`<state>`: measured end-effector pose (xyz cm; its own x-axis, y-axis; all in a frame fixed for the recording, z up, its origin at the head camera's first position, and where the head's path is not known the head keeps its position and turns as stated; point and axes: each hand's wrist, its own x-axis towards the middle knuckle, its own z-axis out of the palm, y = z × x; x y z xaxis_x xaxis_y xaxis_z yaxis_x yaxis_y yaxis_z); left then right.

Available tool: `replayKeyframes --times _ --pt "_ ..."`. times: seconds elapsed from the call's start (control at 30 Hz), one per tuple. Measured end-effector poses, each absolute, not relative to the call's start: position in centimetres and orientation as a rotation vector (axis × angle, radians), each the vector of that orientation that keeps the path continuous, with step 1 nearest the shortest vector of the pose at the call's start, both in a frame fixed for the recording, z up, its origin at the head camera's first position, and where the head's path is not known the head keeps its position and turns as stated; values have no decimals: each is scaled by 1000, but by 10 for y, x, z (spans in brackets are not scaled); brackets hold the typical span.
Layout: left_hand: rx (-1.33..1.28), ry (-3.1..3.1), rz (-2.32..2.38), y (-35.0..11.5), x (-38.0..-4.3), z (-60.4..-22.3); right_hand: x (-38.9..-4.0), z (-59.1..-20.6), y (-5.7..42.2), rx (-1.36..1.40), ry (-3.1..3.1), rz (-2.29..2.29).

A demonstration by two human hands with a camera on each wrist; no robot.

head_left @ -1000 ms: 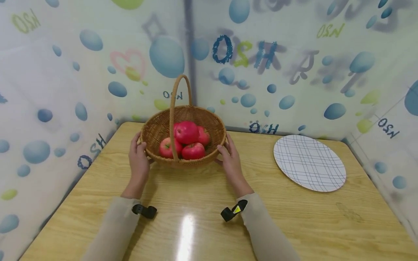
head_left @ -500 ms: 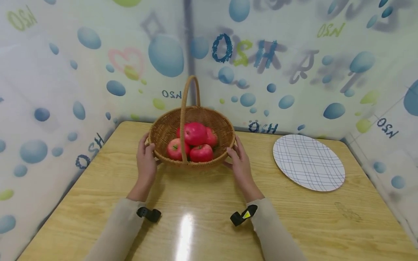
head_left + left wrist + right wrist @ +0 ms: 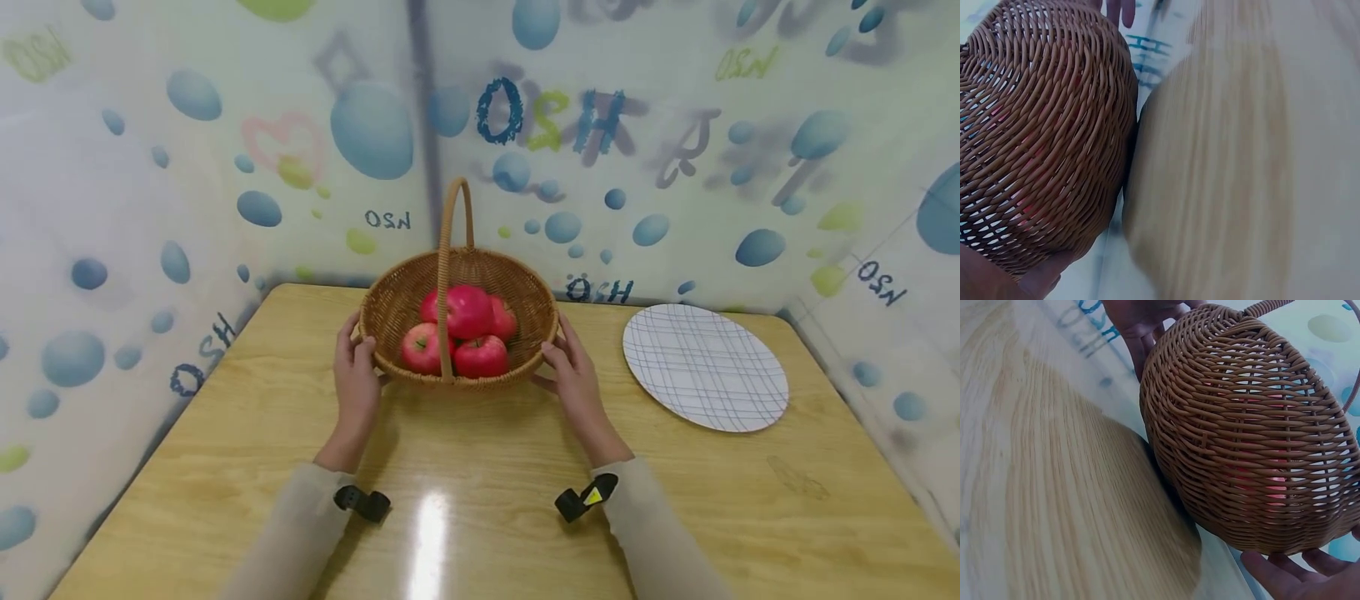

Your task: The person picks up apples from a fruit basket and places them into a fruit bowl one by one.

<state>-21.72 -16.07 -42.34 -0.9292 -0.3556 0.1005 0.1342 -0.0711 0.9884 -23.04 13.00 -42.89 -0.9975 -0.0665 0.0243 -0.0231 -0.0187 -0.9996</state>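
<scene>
A brown wicker basket [image 3: 536, 304] with a tall arched handle is held up over the far part of the table, its opening tipped toward the head camera. Several red apples [image 3: 482, 357] lie in it. My left hand [image 3: 357, 385] grips its left side, thumb at the rim and fingers curled beneath. On the opposite side my right hand [image 3: 577, 385] holds it in the same manner. Both wrist views show the woven underside [image 3: 1054, 125] just off the tabletop, with fingertips [image 3: 1266, 572] under the basket; red shows faintly through the weave.
To the right on the wooden table [image 3: 480, 500] lies a white oval placemat or plate [image 3: 705, 367] with a dark line grid. A patterned curtain [image 3: 660, 100] with blue drops and letters closes off the back and sides.
Both hands have carried the basket of apples to the right, somewhat nearer the white oval piece. Their hold looks the same. The head view has shifted slightly.
</scene>
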Motion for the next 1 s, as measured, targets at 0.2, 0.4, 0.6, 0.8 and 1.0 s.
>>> replayKeyframes --times 0.2,0.4,0.6,0.8,1.0 --pt "229 -1892 -2038 -147 -217 -427 -230 -428 143 -90 2202 -2200" --pt "229 -1888 -2039 -132 -220 -430 -229 -428 158 -73 2235 -2184" --pt "237 -1903 -2041 -117 -226 -428 -233 -426 172 -37 2251 -2171" --pt "226 -1902 -2073 -99 -233 -428 -235 -424 187 41 2249 -2211" --pt "191 -1905 -2132 -99 -236 -428 -233 -423 194 49 2267 -2201"
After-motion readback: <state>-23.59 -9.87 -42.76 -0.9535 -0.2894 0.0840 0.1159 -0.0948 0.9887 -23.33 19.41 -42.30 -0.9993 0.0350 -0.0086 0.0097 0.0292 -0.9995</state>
